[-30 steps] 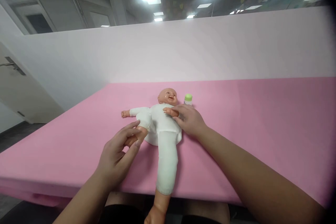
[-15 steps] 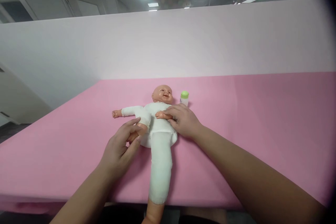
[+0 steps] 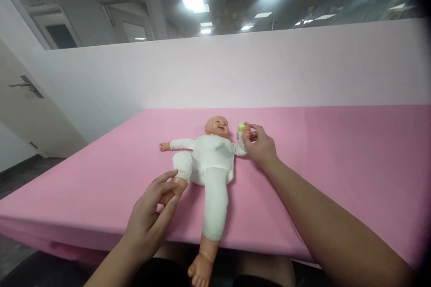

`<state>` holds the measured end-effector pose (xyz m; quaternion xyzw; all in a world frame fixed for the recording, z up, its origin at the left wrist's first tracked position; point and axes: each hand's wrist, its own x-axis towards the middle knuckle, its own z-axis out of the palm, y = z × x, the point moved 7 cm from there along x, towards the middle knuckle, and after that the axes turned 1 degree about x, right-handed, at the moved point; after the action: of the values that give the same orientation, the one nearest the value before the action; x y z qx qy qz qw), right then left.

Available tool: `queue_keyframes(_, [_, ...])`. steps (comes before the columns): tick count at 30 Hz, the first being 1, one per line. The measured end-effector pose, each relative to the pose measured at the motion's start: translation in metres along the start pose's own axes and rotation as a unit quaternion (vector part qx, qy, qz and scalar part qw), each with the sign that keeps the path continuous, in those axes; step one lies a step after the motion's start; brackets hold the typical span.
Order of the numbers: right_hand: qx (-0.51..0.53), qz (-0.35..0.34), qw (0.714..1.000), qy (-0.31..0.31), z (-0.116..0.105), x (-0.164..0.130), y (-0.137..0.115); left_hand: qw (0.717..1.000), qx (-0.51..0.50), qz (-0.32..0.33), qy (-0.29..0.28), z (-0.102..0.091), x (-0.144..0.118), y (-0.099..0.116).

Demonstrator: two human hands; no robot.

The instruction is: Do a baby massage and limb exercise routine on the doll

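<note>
Doll (image 3: 210, 157) lies face-up on the pink worktop (image 3: 336, 161). Your left hand (image 3: 153, 215) pinches its foot; your right hand (image 3: 259, 145) grips the green-capped bottle (image 3: 240, 131).

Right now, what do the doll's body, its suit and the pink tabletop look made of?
Doll: glossy moulded plastic or vinyl, judging by the shine on head and foot. Suit: matte white knit fabric, soft creases. Pink tabletop: matte, seamless, probably foam mat or cloth; hard to tell. Left hand holds one doll foot; right hand grips the green-capped bottle.

Doll (image 3: 210, 161): white suit, tan skin. Bottle (image 3: 240, 131): green cap. Table (image 3: 336, 166) pink, wall (image 3: 235, 71) pale pink-white.
</note>
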<state>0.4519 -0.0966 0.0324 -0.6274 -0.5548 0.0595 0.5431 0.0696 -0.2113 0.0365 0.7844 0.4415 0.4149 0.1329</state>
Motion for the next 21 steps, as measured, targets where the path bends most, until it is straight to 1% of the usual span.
queue_keyframes(1, [-0.013, 0.039, 0.999, 0.016, -0.005, 0.003, 0.011, 1.0, 0.0, -0.005, 0.001, -0.005, -0.01, -0.001])
queue_keyframes(3, [-0.034, 0.112, 0.993, 0.024, -0.011, 0.007, 0.034, 1.0, 0.007, -0.011, -0.005, -0.014, -0.028, -0.003])
queue_keyframes(5, [-0.059, 0.169, 0.984, 0.017, -0.015, 0.009, 0.053, 1.0, 0.018, -0.01, -0.014, -0.02, -0.042, -0.006])
queue_keyframes(7, [-0.089, 0.206, 0.974, -0.009, -0.017, 0.009, 0.067, 0.999, 0.025, -0.011, -0.025, -0.024, -0.053, -0.008])
queue_keyframes(10, [-0.131, 0.217, 0.965, -0.067, -0.015, 0.009, 0.077, 0.999, 0.025, -0.015, -0.039, -0.024, -0.062, -0.011])
queue_keyframes(12, [-0.157, 0.213, 0.96, -0.089, -0.015, 0.009, 0.078, 0.999, 0.025, -0.014, -0.043, -0.024, -0.065, -0.01])
queue_keyframes(15, [-0.182, 0.222, 0.953, -0.095, -0.017, 0.01, 0.08, 0.998, 0.028, -0.008, -0.052, -0.021, -0.066, -0.009])
queue_keyframes(17, [-0.175, 0.225, 0.954, -0.095, -0.016, 0.01, 0.081, 0.998, 0.028, -0.003, -0.053, -0.02, -0.065, -0.009])
queue_keyframes(19, [-0.143, 0.219, 0.961, -0.089, -0.014, 0.01, 0.079, 0.999, 0.026, 0.0, -0.045, -0.02, -0.062, -0.009])
queue_keyframes(21, [-0.091, 0.208, 0.971, -0.07, -0.012, 0.009, 0.074, 0.999, 0.023, 0.002, -0.035, -0.02, -0.056, -0.008])
